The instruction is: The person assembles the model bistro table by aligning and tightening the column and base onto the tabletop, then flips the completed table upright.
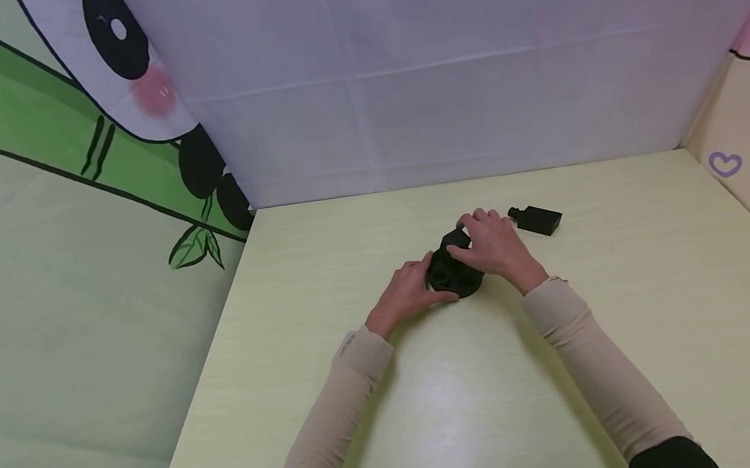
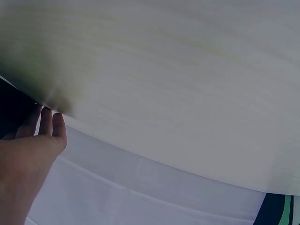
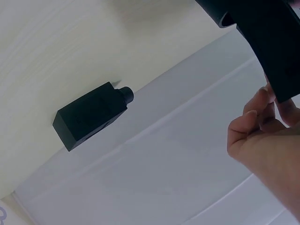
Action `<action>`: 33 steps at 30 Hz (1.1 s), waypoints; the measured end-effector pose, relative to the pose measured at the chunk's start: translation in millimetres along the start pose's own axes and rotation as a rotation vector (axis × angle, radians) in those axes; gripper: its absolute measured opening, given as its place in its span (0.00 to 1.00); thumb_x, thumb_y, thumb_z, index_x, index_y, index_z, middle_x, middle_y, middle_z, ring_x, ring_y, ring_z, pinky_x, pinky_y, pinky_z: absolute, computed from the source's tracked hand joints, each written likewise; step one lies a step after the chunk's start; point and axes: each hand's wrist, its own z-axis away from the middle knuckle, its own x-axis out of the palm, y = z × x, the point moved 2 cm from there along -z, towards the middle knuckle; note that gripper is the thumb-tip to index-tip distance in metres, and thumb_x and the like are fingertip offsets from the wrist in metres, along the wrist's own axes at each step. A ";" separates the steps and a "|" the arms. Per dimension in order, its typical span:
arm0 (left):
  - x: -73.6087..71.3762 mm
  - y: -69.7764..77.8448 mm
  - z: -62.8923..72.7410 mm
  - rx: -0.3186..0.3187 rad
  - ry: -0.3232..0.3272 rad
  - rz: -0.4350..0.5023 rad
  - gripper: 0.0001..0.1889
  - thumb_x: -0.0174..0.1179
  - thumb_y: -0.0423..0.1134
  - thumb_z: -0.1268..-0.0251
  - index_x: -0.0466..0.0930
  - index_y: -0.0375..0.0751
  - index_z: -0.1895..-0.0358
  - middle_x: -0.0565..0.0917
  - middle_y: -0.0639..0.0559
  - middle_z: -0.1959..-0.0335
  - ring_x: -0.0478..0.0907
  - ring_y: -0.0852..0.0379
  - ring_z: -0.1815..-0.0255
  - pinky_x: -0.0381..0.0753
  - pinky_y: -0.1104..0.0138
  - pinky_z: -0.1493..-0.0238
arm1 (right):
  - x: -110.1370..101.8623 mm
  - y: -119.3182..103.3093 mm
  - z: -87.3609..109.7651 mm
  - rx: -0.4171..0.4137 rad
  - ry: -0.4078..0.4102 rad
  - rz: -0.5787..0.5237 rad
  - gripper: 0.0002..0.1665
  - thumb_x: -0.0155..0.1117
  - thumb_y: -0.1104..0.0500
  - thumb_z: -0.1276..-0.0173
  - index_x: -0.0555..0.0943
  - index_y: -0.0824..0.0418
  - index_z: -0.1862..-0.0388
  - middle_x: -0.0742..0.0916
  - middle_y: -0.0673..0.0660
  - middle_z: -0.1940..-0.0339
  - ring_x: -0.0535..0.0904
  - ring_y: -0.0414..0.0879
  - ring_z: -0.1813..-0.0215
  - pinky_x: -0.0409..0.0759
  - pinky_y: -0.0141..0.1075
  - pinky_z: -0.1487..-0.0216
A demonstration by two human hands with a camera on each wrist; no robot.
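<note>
A black object with a rounded body and a blockier upper part stands on the pale wooden table. My left hand holds the rounded body from the left, thumb at its near side and fingers at its far side. From the right, my right hand grips the upper part between thumb and fingers. In the right wrist view that part is a dark flat-sided block beside a short hollow tube; the right hand is at its lower end. The left wrist view shows only a dark edge beside the left fingers.
A black rectangular bottle-like piece with a short round neck lies just right of my right hand, its neck towards the hand. A pale fabric wall borders the table's far edge. A printed green curtain hangs to the left.
</note>
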 end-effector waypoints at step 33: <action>-0.9 -0.9 0.4 0.028 0.015 0.004 0.49 0.72 0.62 0.39 0.62 0.42 0.21 0.79 0.42 0.36 0.72 0.44 0.33 0.73 0.52 0.34 | 4.8 -7.4 3.9 0.008 0.047 0.021 0.32 0.65 0.39 0.28 0.82 0.68 0.48 0.82 0.66 0.54 0.74 0.64 0.49 0.71 0.59 0.45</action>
